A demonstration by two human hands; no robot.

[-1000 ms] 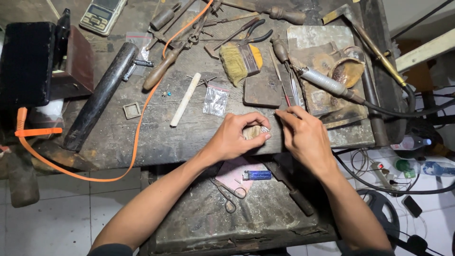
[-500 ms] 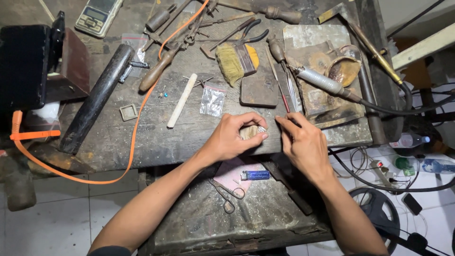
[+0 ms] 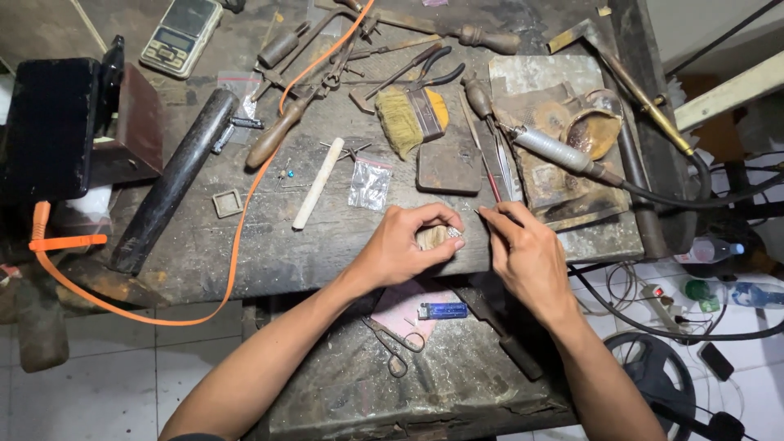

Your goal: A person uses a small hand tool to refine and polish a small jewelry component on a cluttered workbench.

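1. Since the earlier frames almost nothing has moved – both our hands stay at the front edge of the dark workbench (image 3: 269, 253), and the view has only slid slightly.
2. Our left hand (image 3: 406, 245) has its fingers curled shut around a small pale wooden peg (image 3: 430, 237), with a tiny silvery piece (image 3: 454, 233) at the peg's right end.
3. Our right hand (image 3: 527, 253) is pinched closed on a thin pointed tool (image 3: 490, 216), whose tip sits just beside the silvery piece; we cannot tell whether it touches.
4. Packages: one small clear plastic bag (image 3: 369, 183) lies flat just behind the left hand; a second clear bag (image 3: 238, 88), with a red strip along its top edge, lies farther back near the long black bar (image 3: 171, 184).
5. Counted: one digital pocket scale (image 3: 180, 36) at the top edge, one yellow-bristled brush (image 3: 412, 118), one white stick (image 3: 318, 183), one square metal frame (image 3: 228, 202), one orange cable (image 3: 245, 204).
6. On the lower shelf – one blue lighter (image 3: 443, 310) on a pink sheet (image 3: 400, 304), and one pair of scissors (image 3: 394, 345).
7. A rotary handpiece (image 3: 555, 152) lies to the right; its hose runs off the frame. What the silvery piece is stays too small to make out.
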